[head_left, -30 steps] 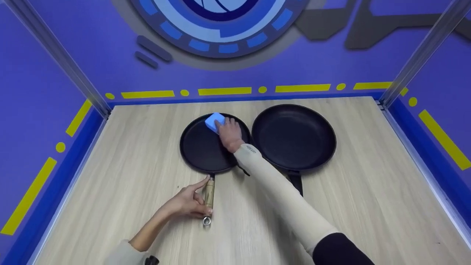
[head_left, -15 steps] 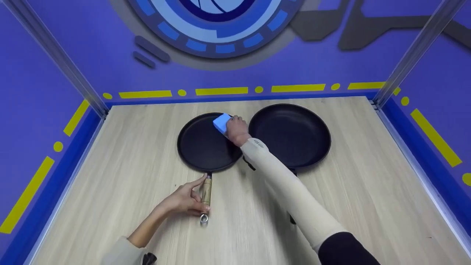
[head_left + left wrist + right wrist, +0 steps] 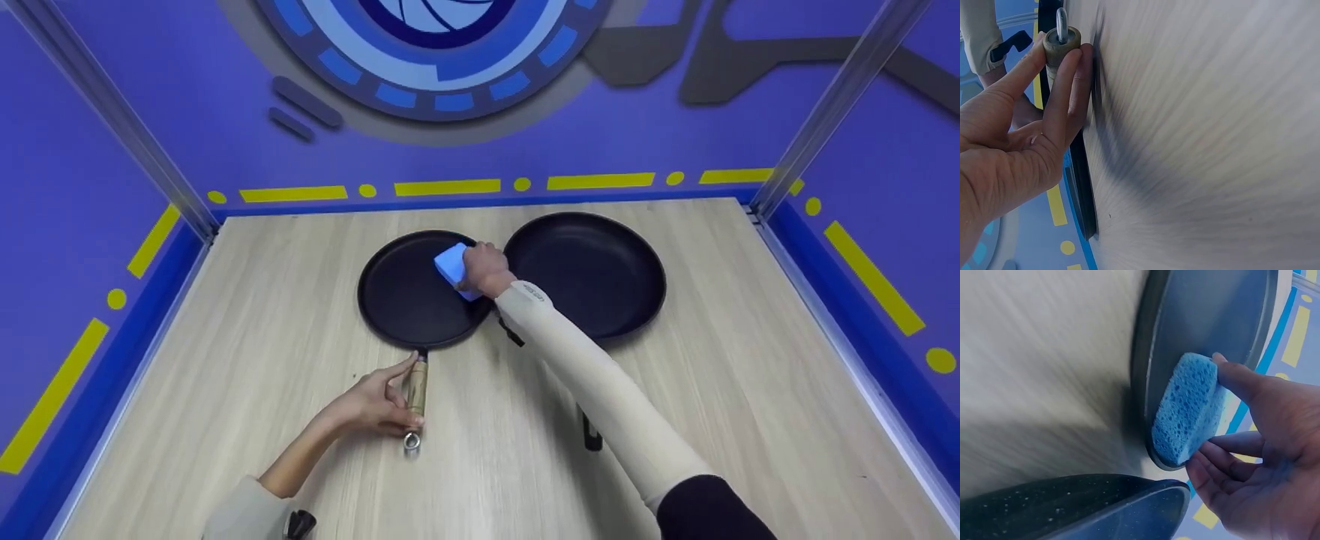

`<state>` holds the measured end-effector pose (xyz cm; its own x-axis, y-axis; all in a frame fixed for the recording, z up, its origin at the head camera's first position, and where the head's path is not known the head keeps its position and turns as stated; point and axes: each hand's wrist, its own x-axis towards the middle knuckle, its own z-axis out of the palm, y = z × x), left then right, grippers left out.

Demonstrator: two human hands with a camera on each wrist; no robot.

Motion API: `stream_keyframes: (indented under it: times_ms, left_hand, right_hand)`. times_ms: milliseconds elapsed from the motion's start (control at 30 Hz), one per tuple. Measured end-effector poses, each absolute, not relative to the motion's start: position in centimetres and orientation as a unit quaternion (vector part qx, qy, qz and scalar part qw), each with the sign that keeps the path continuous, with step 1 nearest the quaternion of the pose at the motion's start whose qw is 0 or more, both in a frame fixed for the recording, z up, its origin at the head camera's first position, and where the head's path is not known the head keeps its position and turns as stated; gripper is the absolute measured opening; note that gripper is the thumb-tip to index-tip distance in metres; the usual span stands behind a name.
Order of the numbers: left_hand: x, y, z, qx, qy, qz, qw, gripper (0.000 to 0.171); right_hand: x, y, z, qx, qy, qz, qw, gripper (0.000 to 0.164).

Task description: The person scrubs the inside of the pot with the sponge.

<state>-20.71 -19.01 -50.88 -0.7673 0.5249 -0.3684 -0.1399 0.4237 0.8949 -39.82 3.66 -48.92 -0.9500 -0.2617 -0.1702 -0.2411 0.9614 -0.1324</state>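
Note:
A flat black pan [image 3: 409, 296] lies at the centre left of the table, its wooden handle [image 3: 418, 386] toward me. My left hand [image 3: 371, 401] holds that handle between thumb and fingers; the left wrist view shows the handle's end [image 3: 1060, 48] with its metal ring. Over the pan's right side, my right hand [image 3: 486, 268] grips a blue sponge [image 3: 451, 264]. In the right wrist view the porous sponge [image 3: 1188, 405] is pinched between thumb and fingers, against the pan's inner surface near the rim.
A larger, deeper black frying pan [image 3: 589, 274] lies close on the right, its dark handle [image 3: 591, 435] partly hidden under my right sleeve. Light wood table [image 3: 262, 337] surrounds both pans. Blue-purple panels [image 3: 187, 112] enclose the back and sides.
My right hand has moved the sponge from the pan's upper middle to its right edge, then slightly nearer me. My left hand keeps its hold on the handle.

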Motion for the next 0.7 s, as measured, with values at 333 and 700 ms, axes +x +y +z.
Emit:
stream_keyframes:
  times_ms: [333, 700]
  left_hand:
    - [-20.9, -19.0, -51.1, 0.109, 0.781, 0.523, 0.324, 0.11]
    - [-20.7, -19.1, -50.9, 0.119, 0.776, 0.527, 0.327, 0.111]
  right_hand:
    - [-37.4, 3.8, -49.1, -0.182, 0.977, -0.071, 0.085, 0.054]
    - [-34.6, 2.5, -49.8, -0.213, 0.974, -0.045, 0.065, 0.065]
